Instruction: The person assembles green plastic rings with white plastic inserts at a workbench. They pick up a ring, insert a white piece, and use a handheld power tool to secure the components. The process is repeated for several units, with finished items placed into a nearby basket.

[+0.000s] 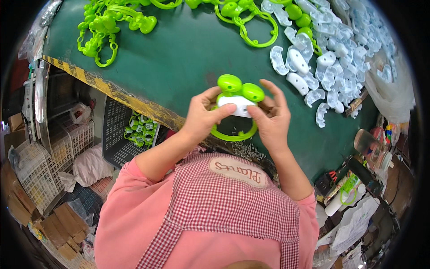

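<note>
Between my two hands is a green plastic ring with two round knobs (230, 84) on top, held near the table's front edge. A white curved plastic cover (232, 106) with small dark holes sits across it, below the knobs. My left hand (202, 112) grips the left side, its thumb pressed on the white cover. My right hand (273, 115) holds the right side, thumb at the cover's right end and a forefinger raised behind. The fingers behind the piece are partly hidden.
Several green ring parts (256, 44) lie along the far side of the green table (179, 62). White curved covers (298, 60) heap at the right. Small screws (248, 151) lie by the front edge. Below left, a dark basket (117, 130) holds green-and-white pieces. A bottle (371, 142) stands right.
</note>
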### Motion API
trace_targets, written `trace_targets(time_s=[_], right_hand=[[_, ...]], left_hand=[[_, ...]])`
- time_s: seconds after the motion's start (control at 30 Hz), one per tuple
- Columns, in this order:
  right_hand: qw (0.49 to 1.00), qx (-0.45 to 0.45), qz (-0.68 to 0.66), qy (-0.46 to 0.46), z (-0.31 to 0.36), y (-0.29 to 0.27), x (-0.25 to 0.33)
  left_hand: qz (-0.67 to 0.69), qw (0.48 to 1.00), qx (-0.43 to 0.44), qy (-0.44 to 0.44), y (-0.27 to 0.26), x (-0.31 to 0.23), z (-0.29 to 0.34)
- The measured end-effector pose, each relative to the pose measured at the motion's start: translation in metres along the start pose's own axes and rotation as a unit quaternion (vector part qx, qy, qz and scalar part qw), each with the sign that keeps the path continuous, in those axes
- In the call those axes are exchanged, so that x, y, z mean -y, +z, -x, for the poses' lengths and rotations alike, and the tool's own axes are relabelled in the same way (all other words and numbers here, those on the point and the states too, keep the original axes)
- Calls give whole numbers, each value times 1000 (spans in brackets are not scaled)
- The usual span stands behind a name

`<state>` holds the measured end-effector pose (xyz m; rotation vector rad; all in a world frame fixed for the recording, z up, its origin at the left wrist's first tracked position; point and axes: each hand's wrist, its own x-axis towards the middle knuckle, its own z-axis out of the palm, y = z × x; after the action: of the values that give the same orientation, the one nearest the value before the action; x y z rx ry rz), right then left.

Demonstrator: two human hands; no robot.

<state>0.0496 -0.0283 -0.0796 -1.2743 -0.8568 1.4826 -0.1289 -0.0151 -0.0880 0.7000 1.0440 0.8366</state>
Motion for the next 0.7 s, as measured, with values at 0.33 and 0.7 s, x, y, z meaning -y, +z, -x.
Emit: trace_targets(time_s=[0.33,0.7], right_hand=[[680,-14,615,-400,-128,-23,6],[707,24,441,-553,-11,-27,12]], left_hand=[[-454,848,-228,150,-100,-28,-47],[-9,995,58,75,29,-12,-38]])
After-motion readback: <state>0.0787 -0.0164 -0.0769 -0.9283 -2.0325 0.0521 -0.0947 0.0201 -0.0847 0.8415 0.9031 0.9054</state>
